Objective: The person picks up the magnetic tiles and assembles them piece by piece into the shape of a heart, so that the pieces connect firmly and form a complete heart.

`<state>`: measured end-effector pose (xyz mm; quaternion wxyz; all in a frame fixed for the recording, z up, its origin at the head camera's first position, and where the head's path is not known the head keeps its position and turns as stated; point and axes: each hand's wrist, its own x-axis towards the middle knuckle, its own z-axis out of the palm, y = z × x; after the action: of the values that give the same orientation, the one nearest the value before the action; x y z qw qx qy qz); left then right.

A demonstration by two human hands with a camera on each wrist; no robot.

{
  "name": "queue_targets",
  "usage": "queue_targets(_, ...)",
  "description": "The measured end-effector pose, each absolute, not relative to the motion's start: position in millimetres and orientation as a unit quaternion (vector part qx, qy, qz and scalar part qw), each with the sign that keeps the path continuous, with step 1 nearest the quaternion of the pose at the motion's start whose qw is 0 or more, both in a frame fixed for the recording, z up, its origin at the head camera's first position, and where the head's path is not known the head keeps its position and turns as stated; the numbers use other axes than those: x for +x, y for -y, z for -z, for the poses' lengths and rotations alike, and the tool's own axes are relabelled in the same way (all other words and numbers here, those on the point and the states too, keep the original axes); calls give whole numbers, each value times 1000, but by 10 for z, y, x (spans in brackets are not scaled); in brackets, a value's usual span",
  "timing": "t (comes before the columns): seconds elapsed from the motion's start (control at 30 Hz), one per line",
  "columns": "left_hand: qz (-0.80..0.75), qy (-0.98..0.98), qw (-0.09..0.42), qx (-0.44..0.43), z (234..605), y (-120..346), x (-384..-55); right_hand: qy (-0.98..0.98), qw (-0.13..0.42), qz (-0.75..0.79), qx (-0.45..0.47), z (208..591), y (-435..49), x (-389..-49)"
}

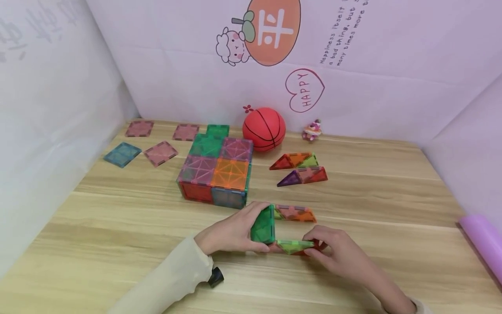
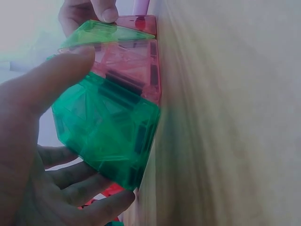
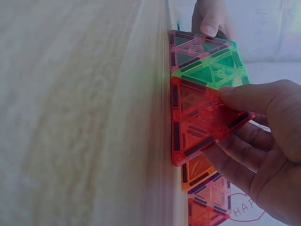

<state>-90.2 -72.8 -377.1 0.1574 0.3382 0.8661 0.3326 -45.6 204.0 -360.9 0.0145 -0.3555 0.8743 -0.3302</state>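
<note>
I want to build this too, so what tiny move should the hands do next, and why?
The right hand could probably press the clear red plastic triangle snugly against the clear lime-green plastic triangle: it pinches the red one, their edges meet, and the left hand grips the clear green plastic square at the row's other end.

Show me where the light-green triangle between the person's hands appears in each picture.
Head: the light-green triangle is right of centre, lower half.
Left wrist: light-green triangle near the top, left of centre, above the dark-green tile.
Right wrist: light-green triangle in the upper half, right of centre, above the red piece.
Shared landmark: the right hand, beside it in every view.
</note>
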Motion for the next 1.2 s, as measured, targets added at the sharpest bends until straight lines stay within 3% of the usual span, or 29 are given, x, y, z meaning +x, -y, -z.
queue_targets(0.37, -344, -867, 145, 331, 3757, 723, -857, -883, 0, 319, -344, 3626, -2087, -429)
queue_targets(0.7, -339, -882, 130, 301, 3734, 658, -499, -914, -102, 232, -317, 3607, -2245, -535)
queue_targets(0.9, -335, -883, 118, 305, 3717, 645, -445, -927, -167, 210, -261, 3462, -2105, -332)
queue_targets(1.0, -336, -884, 91, 314, 3675, 643, -555, -929, -160, 222, -248, 3394, -1923, -166)
queue_targets(1.2, -318, -864, 18, 391, 3612, 551, -875, -939, -18, 256, -228, 3425, -1606, -11)
